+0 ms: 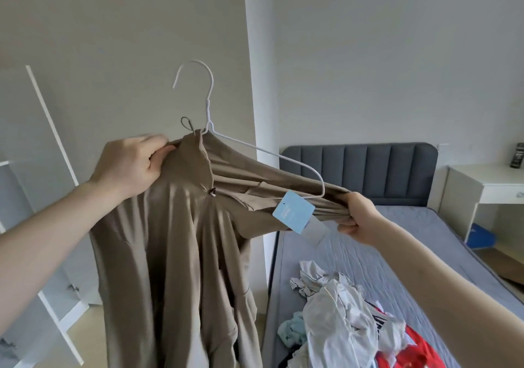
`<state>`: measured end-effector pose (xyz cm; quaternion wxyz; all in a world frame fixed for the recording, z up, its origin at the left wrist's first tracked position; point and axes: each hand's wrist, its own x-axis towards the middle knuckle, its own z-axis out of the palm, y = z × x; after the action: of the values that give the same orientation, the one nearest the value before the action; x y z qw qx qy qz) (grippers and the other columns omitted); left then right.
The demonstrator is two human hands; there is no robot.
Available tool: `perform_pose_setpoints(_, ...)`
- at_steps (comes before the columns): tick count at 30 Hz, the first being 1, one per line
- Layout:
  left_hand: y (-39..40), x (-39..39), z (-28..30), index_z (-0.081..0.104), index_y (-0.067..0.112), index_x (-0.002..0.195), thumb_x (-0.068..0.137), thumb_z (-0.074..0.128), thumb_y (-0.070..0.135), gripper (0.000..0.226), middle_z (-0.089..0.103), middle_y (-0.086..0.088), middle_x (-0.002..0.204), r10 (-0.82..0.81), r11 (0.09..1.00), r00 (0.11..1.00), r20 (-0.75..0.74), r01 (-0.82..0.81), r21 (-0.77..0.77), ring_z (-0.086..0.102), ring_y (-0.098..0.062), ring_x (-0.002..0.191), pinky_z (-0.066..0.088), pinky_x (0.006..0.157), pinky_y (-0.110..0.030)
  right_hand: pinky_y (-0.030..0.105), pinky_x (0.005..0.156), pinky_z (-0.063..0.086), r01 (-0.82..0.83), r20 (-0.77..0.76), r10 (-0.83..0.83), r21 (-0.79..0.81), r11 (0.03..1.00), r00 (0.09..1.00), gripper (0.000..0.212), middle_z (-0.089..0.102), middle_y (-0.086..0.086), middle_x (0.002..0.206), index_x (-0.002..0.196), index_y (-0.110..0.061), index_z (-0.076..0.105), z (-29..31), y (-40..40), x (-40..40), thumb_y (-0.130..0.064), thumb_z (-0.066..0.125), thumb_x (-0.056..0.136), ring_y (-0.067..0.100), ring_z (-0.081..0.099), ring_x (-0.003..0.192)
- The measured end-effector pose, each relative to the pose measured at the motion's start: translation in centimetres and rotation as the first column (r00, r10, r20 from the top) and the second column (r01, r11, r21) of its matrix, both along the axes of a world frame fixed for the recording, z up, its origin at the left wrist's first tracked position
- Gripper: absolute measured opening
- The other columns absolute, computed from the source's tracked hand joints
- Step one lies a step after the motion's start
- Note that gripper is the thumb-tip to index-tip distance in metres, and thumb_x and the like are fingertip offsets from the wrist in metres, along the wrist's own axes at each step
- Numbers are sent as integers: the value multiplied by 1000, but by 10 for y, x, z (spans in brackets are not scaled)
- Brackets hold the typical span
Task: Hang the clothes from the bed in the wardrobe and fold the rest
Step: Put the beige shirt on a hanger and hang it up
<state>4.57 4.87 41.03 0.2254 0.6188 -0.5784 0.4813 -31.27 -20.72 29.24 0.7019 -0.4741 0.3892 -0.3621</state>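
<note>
White wardrobe [37, 226] panels stand open at the left edge of the frame; nothing hung inside shows from here. Just right of them, at centre left, the left hand [129, 166] has its fingers [161, 152] curled into the collar of a tan jacket [170, 254], pinching the cloth. The jacket hangs down the middle of the frame, half dressed on a white wire hanger [255, 148]: the left shoulder looks seated, while the hanger's right arm lies bare above the cloth, its end not yet inside. A blue tag [293, 211] dangles there. At centre right the right hand [358, 217] grips the stretched right shoulder, fingers closed round the bunched fabric.

Lower right, the bed [425, 243] carries a pile [348, 319] of pale, teal and red clothes, unsorted and unfolded.

By my reading the task is early: this jacket is mid-fitting and has still to go on the rail, and the whole pile remains to be hung or folded. No folded stack is visible anywhere.
</note>
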Motion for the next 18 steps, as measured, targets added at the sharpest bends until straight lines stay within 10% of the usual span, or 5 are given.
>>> perform_pose_setpoints(10,1,16,-2,58,13,85,104,43,34,32,64,-11,76,168,984,985,43,-165,-73,65,-42,67,38,49,-37,18,35,23,-417,-17,424,-227,880,905,23,47,-1,69,117,-6,74,31,12,-9,-17,67,98,9,21,47)
perform_pose_setpoints(18,-1,14,-7,57,9,81,103,38,42,43,62,-15,61,-79,974,997,2,77,211,61,-41,53,46,46,-39,19,38,19,135,127,-122,-95,986,984,23,37,1,65,82,-13,49,64,-21,11,-8,62,100,12,29,50)
